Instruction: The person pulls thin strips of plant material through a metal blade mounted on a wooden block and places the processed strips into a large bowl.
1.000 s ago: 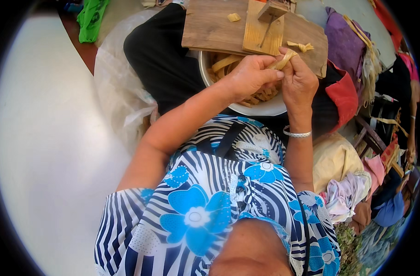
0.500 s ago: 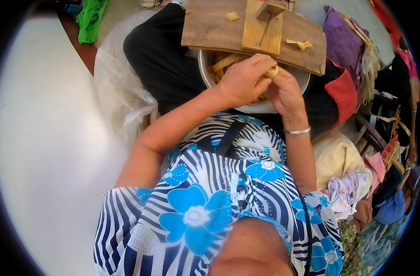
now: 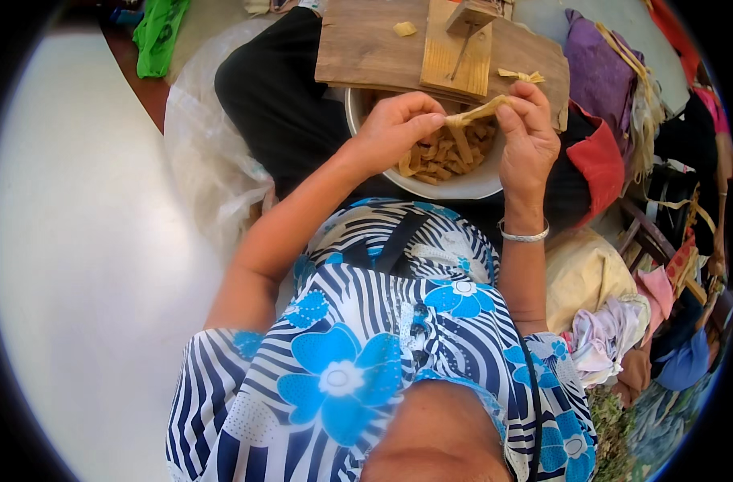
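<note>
A flat tan plant-fibre strip (image 3: 481, 111) is stretched between my hands, with a loop or knot near its left end and a tail hanging down. My left hand (image 3: 392, 130) pinches that left end between thumb and fingers. My right hand (image 3: 529, 145) pinches the other end, its fingers curled. Below them, a white metal basin (image 3: 489, 187) rests between my legs, holding several short tan pieces (image 3: 445, 161). Beyond the hands lies a wooden board (image 3: 370, 48), with a small tan scrap (image 3: 405, 29) and a knotted strip (image 3: 522, 76) on it.
On the board stands a lighter wooden block with an upright piece (image 3: 472, 14). Clear plastic sheeting (image 3: 210, 136) and a pale smooth surface (image 3: 93, 265) lie to the left. Purple cloth (image 3: 593, 60), red cloth (image 3: 598, 165) and heaped fabrics (image 3: 612, 329) crowd the right.
My hands have moved apart from close together, the right one going rightward. The strip, bunched between the fingers before, is now drawn out, and the pieces in the basin show more.
</note>
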Demonstrator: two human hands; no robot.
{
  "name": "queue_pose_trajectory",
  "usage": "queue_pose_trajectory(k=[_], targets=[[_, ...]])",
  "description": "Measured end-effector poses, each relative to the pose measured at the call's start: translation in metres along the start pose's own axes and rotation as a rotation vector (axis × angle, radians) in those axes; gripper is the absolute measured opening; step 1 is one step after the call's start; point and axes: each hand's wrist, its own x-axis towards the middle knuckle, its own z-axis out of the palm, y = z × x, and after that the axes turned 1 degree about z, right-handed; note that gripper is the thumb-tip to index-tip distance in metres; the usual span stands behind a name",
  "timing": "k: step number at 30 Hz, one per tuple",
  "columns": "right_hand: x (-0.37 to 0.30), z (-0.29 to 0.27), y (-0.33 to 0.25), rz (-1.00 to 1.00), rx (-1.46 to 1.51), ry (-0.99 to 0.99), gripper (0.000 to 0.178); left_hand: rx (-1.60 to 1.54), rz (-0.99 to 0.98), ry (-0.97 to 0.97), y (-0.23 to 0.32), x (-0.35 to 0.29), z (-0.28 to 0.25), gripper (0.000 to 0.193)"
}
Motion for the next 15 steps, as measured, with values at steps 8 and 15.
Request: queue_pose_trajectory(k=[8,15], targets=[[0.019,-0.026,-0.016,-0.125,-0.445,-0.077,0.028,0.759,0.698,0.256,0.007,0.010,-0.006,0.012],[0.000,-0.007,-0.019,0.267,-0.299,-0.223,0.022,0.827,0.942,0.234,0.014,0.021,0.017,0.012]])
